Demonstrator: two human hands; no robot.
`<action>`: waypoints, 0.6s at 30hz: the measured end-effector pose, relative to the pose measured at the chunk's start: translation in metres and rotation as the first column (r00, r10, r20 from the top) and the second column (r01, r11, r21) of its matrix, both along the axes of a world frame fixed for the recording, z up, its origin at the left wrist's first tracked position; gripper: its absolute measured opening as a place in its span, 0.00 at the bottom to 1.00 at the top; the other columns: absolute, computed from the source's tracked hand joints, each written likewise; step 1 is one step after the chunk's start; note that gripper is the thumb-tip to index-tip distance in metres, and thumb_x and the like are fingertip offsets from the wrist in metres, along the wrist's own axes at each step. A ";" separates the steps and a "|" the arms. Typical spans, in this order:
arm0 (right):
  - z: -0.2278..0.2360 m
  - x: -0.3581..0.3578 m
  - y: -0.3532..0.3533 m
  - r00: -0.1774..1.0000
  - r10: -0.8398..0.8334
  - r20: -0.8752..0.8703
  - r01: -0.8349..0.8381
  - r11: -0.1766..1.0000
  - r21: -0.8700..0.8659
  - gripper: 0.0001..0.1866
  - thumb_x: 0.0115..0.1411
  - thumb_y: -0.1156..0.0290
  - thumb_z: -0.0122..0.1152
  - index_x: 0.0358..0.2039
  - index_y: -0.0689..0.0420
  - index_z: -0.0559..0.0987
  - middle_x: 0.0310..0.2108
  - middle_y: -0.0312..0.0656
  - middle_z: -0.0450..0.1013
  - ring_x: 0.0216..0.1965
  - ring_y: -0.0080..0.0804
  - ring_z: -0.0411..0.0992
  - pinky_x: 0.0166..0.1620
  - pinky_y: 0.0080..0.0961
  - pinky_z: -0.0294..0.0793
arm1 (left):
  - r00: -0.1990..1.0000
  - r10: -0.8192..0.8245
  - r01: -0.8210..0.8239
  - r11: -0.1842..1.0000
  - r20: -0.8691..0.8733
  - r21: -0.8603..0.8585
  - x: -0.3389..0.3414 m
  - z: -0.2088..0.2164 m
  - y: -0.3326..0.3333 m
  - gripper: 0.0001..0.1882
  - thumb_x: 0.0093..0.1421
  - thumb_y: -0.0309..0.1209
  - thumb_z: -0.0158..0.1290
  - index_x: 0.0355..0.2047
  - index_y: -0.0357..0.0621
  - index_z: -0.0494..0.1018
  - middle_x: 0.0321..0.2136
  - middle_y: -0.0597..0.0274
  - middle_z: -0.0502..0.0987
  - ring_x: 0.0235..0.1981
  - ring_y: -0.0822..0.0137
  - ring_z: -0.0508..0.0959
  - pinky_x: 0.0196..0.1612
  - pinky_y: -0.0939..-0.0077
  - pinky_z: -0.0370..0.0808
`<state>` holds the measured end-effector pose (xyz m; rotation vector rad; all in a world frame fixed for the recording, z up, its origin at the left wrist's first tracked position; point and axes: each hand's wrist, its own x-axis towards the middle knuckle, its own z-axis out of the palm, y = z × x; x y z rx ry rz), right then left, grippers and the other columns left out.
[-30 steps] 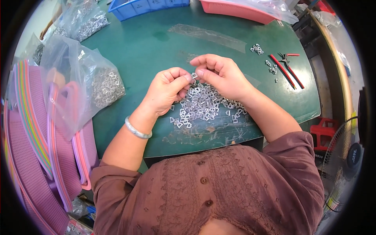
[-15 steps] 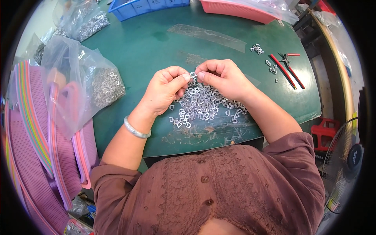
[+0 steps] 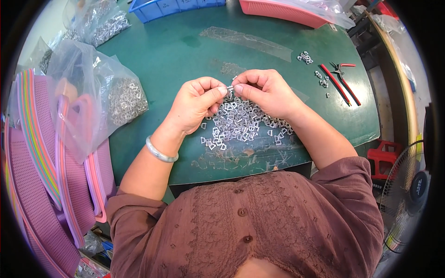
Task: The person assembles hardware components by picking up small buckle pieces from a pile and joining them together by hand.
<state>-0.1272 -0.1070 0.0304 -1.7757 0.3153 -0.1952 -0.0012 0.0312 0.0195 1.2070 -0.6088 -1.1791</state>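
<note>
**1 link (image 3: 230, 88) at the fingertips, a broad heap (image 3: 237, 121) left**

From my remote feed, the left hand (image 3: 197, 103) pinches a small silver link between thumb and forefinger, over the far edge of the heap. The right hand (image 3: 268, 95) meets it there, thumb and finger close together; I cannot tell whether they grip the link or only touch it. By my reading, what is done is slight beside what is left: the heap on the green table (image 3: 174, 65) is large, while a small cluster (image 3: 305, 57) and a looser group (image 3: 323, 84) lie apart at right, near the pliers (image 3: 344, 83). Whether those are finished, I cannot tell. A clear bag (image 3: 127, 99) at left holds many more similar pieces.
</note>
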 end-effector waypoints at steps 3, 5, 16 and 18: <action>0.001 0.000 0.000 1.000 -0.001 0.004 0.001 1.000 0.021 0.08 0.53 0.74 0.52 0.33 0.64 0.74 0.24 0.32 0.70 0.27 0.14 0.64 0.32 0.13 0.66 | 1.000 0.017 -0.017 1.000 0.004 0.002 0.000 0.001 0.000 0.04 0.52 0.28 0.50 0.27 0.40 0.70 0.18 0.71 0.69 0.16 0.84 0.65 0.17 0.93 0.60; 0.000 0.000 0.000 1.000 0.003 0.020 -0.003 1.000 0.027 0.08 0.53 0.75 0.53 0.32 0.64 0.74 0.25 0.32 0.70 0.27 0.14 0.65 0.32 0.12 0.66 | 1.000 0.027 -0.027 1.000 -0.002 -0.014 -0.001 0.001 0.000 0.05 0.52 0.28 0.51 0.28 0.39 0.71 0.18 0.71 0.70 0.16 0.84 0.66 0.17 0.93 0.60; 0.002 0.001 -0.001 0.999 -0.002 0.050 0.001 1.000 0.018 0.06 0.51 0.78 0.54 0.31 0.64 0.74 0.25 0.32 0.71 0.27 0.14 0.65 0.32 0.12 0.67 | 0.996 0.091 -0.091 0.996 0.022 -0.022 -0.003 0.001 -0.002 0.05 0.51 0.25 0.52 0.29 0.38 0.71 0.19 0.70 0.70 0.16 0.84 0.66 0.17 0.94 0.62; 0.002 0.001 -0.001 0.998 0.004 0.057 -0.006 1.000 0.023 0.06 0.51 0.78 0.53 0.31 0.64 0.74 0.25 0.32 0.71 0.27 0.14 0.66 0.32 0.12 0.67 | 0.995 0.098 -0.097 0.995 0.027 -0.023 -0.003 0.001 -0.002 0.05 0.51 0.25 0.52 0.29 0.38 0.71 0.19 0.70 0.70 0.16 0.84 0.66 0.18 0.94 0.62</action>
